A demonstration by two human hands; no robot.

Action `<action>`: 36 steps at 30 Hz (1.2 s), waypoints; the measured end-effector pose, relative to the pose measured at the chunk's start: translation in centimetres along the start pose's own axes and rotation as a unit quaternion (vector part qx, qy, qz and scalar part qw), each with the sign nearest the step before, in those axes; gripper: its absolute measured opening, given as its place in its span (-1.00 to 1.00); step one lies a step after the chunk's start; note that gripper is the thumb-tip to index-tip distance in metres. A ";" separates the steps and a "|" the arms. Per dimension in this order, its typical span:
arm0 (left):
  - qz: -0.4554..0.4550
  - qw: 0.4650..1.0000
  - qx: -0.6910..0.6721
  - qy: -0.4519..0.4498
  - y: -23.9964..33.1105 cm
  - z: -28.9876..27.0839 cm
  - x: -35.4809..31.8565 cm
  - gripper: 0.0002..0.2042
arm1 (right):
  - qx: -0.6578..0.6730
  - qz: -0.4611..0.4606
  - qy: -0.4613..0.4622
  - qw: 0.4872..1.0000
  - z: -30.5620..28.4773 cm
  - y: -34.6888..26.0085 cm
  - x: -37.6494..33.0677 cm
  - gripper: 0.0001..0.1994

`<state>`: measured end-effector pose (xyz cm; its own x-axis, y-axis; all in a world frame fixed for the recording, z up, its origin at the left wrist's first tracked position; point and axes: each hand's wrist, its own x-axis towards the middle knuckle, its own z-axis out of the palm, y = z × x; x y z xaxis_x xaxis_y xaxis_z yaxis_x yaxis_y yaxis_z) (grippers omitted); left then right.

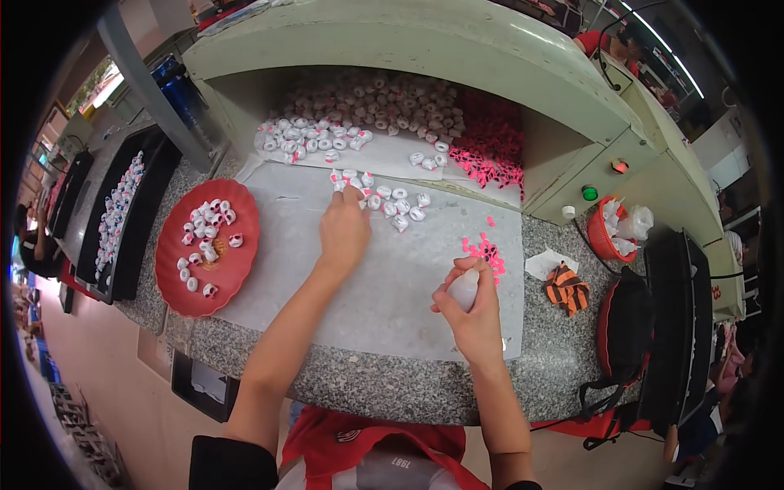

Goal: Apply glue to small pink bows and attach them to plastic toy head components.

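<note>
The left hand [345,229] reaches far, fingertips pinched narrow on small glossy white pieces [396,202] scattered across the matte white sheet [384,286]. The right hand [472,306], near right, wraps a smooth white rounded object [465,287], mostly hidden. Tiny pink pieces [485,249] lie just beyond it.

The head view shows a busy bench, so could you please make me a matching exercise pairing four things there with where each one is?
Things:
1. red plate
2. pink pieces
3. left hand
4. right hand

Places:
A. holding a small white object over the white sheet
B. reaching into the loose white pieces at the sheet's far edge
C. on the granite counter, left of the sheet
D. a small pile just beyond the right hand's fingertips

Pairs: 1-C, 2-D, 3-B, 4-A
</note>
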<state>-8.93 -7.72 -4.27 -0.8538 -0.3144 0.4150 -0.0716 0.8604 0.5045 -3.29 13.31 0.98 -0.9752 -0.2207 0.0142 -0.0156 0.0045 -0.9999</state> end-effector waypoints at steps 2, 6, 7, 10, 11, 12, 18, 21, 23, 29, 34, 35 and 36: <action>0.015 0.999 -0.030 -0.006 0.7 -0.1 -0.2 -0.68 | 0.038 -0.011 0.019 0.999 -0.6 -0.4 -0.1 -0.60; -0.289 0.605 -0.688 -0.277 3.6 -3.8 -4.4 -0.67 | 0.087 -0.013 0.017 0.996 -1.0 -1.7 -0.5 -0.60; -0.292 0.606 -0.686 -0.277 4.9 -5.1 -5.0 -0.67 | 0.090 -0.013 0.034 0.995 -0.7 -2.9 -0.8 -0.63; -0.309 0.541 -0.741 -0.249 7.7 -6.5 -6.1 -0.68 | 0.041 -0.072 0.086 0.993 -1.1 -2.8 -1.8 -0.67; -0.248 0.640 -0.694 -0.219 7.8 -6.4 -6.5 -0.68 | -0.009 -0.133 0.115 0.984 -1.2 -2.8 -2.2 -0.69; -0.184 0.727 -0.635 -0.185 7.9 -6.3 -6.9 -0.69 | -0.047 -0.204 0.153 0.966 -0.9 -3.2 -2.5 -0.73; -0.116 0.783 -0.599 -0.124 8.4 -6.0 -7.7 -0.65 | -0.196 -0.273 0.104 0.936 -0.5 -3.5 -4.0 -0.80; -0.089 0.793 -0.591 -0.116 8.1 -5.9 -7.9 -0.67 | -0.214 -0.289 0.096 0.928 -0.3 -3.4 -3.9 -0.81; -0.095 0.788 -0.598 -0.114 8.0 -5.9 -7.8 -0.68 | -0.214 -0.294 0.097 0.926 -0.4 -3.2 -3.8 -0.82; -0.101 0.776 -0.613 -0.109 8.3 -6.0 -7.8 -0.71 | -0.222 -0.292 0.104 0.924 -0.5 -3.2 -3.7 -0.82; -0.101 0.768 -0.623 -0.111 8.3 -6.0 -7.9 -0.73 | -0.209 -0.291 0.098 0.929 -0.5 -3.0 -3.7 -0.83; -0.092 0.774 -0.617 -0.111 8.2 -6.0 -7.9 -0.72 | -0.209 -0.291 0.098 0.929 -0.4 -3.1 -3.7 -0.83; -0.083 0.780 -0.611 -0.111 8.2 -6.0 -7.8 -0.72 | -0.213 -0.297 0.089 0.926 -0.4 -3.2 -3.7 -0.83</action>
<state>0.27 -0.62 1.12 -0.9630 -0.1861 0.1948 0.2383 -0.2508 0.9383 0.24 14.52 4.13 -0.7865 -0.1436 0.6006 -0.6105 0.3276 -0.7211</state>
